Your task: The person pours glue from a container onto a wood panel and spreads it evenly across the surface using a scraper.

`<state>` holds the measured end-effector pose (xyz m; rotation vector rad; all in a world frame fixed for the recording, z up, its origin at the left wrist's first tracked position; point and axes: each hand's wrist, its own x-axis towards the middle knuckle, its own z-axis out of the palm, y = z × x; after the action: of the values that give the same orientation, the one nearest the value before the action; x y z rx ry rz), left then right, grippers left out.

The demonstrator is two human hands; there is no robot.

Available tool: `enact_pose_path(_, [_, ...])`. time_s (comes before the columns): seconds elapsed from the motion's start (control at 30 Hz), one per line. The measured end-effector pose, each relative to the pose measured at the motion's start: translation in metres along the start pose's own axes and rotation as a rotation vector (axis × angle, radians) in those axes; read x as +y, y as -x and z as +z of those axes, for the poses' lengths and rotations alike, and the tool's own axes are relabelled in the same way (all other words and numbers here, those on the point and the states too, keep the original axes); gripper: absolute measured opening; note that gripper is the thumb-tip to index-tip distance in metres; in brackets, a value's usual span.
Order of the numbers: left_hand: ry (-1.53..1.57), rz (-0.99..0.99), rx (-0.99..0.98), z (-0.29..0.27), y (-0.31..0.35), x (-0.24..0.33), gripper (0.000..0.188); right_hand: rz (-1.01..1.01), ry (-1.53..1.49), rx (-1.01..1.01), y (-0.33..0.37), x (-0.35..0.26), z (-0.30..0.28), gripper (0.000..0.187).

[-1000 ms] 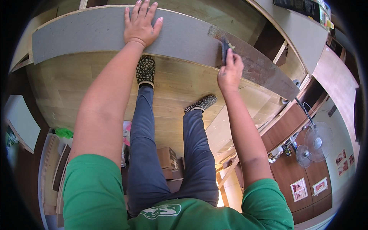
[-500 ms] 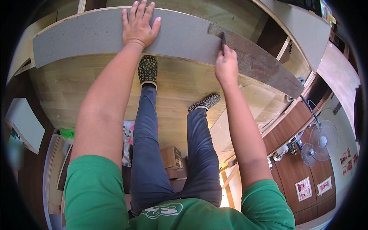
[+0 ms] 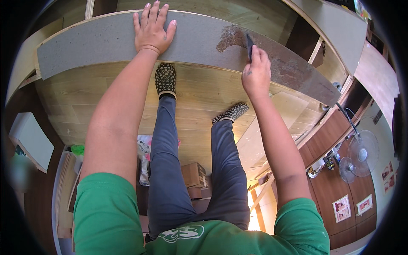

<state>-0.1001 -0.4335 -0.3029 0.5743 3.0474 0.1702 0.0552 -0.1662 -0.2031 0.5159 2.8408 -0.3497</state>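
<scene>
Fingers [image 3: 145,17] of your left hand [image 3: 152,38] spread on the board [image 3: 93,38]; your right hand [image 3: 256,73] pinches a dark tool [image 3: 249,45]. Dark coating [image 3: 297,74] covers its right end; the left looks uncoated.

This seems an indoor woodworking space: boards [image 3: 63,193] are stacked near left, bare wooden framing [image 3: 89,9] shows far left.

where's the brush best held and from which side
Likely the near end of the brush's handle, from the person's side, where the right hand grips it: the slim handle points toward the person, leaving its far end free over the board.
</scene>
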Motion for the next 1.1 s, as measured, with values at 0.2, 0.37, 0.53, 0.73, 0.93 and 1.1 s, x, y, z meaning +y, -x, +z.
enact_pose_path(0.2, [0.036, 0.009, 0.023, 0.003, 0.000, -0.001, 0.058, 0.123, 0.137, -0.040, -0.023, -0.042, 0.036, 0.063])
enact_pose_path(0.37, [0.034, -0.009, -0.007, 0.003, 0.001, -0.001, 0.058, 0.077, 0.017, -0.222, -0.017, -0.095, 0.025, 0.059])
enact_pose_path(0.53, [0.037, -0.007, -0.003, 0.002, 0.001, -0.003, 0.058, 0.075, -0.176, -0.134, -0.006, -0.058, 0.002, 0.049])
enact_pose_path(0.73, [0.063, -0.004, 0.002, 0.003, 0.000, 0.000, 0.058, 0.443, -0.143, -0.109, -0.029, 0.050, -0.002, 0.046])
enact_pose_path(0.93, [0.022, 0.012, -0.007, 0.002, -0.003, -0.001, 0.059, 0.207, 0.002, -0.169, -0.004, -0.041, 0.029, 0.056])
enact_pose_path(1.1, [0.042, 0.007, -0.033, 0.005, 0.000, -0.001, 0.059, 0.086, -0.227, -0.275, 0.025, -0.103, 0.014, 0.051])
